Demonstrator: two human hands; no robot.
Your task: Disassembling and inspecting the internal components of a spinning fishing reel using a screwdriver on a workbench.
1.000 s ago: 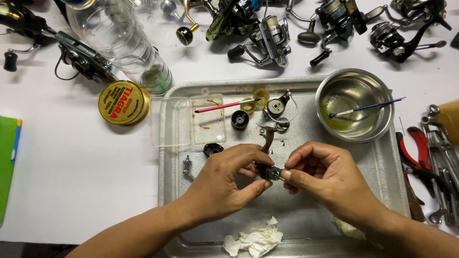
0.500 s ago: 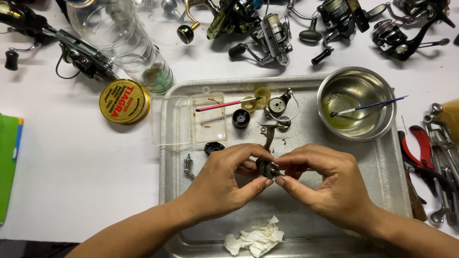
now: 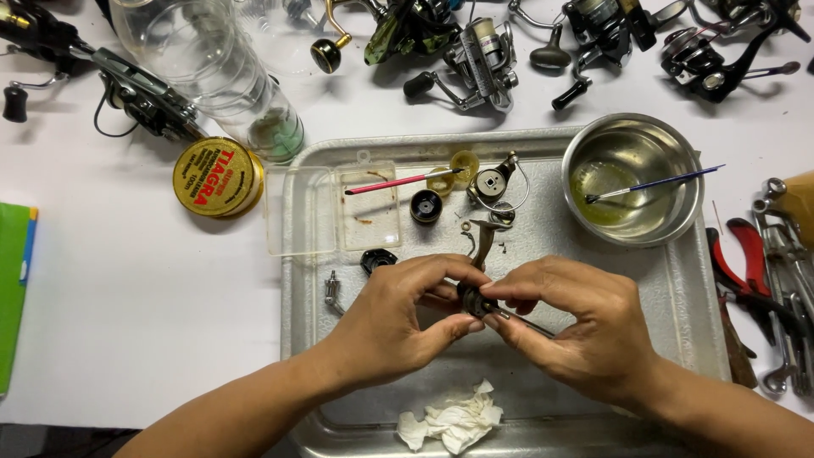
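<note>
Two hands [image 3: 500, 318], one reel part [image 3: 476, 299]

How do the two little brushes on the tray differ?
The pink-handled brush lies flat across the clear plastic box; the blue-handled brush leans in the steel bowl, bristles in yellowish liquid. The blue one looks thinner. Both are slim, point their tips left, and lie untouched.

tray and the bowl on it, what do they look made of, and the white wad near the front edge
Tray: looks like dull brushed metal, grey with soft glare. Bowl: polished metal, probably steel, with mirror-like reflections and yellowish liquid inside. White wad: crumpled tissue or paper, matte and creased.
</note>
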